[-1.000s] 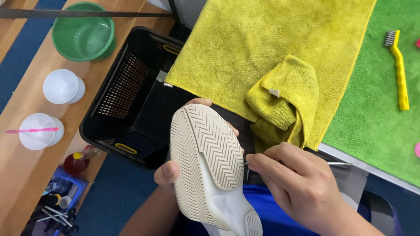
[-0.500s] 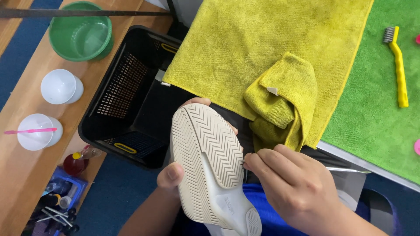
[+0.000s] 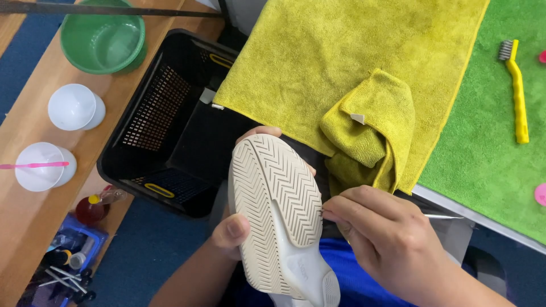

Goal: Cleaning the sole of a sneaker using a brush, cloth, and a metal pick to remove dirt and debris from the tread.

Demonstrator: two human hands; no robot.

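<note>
A white shoe (image 3: 278,216) is turned sole up, its herringbone tread facing me. My left hand (image 3: 233,230) grips it from behind, thumb on the sole's left edge and fingertips showing at the toe. My right hand (image 3: 387,241) pinches a thin metal pick (image 3: 441,216) whose tip touches the right edge of the sole. A crumpled yellow cloth (image 3: 369,131) lies just beyond the shoe on a spread yellow towel (image 3: 352,62).
A black perforated basket (image 3: 165,119) stands left of the shoe. On the wooden bench sit a green bowl (image 3: 102,37), two white cups (image 3: 74,107), one with a pink stick, and a small red bottle (image 3: 91,209). A yellow brush (image 3: 515,88) lies on green matting (image 3: 489,148).
The shoe has shifted slightly and my right hand has crept a little along the sole's right edge with the pick. Both grips are the same.
</note>
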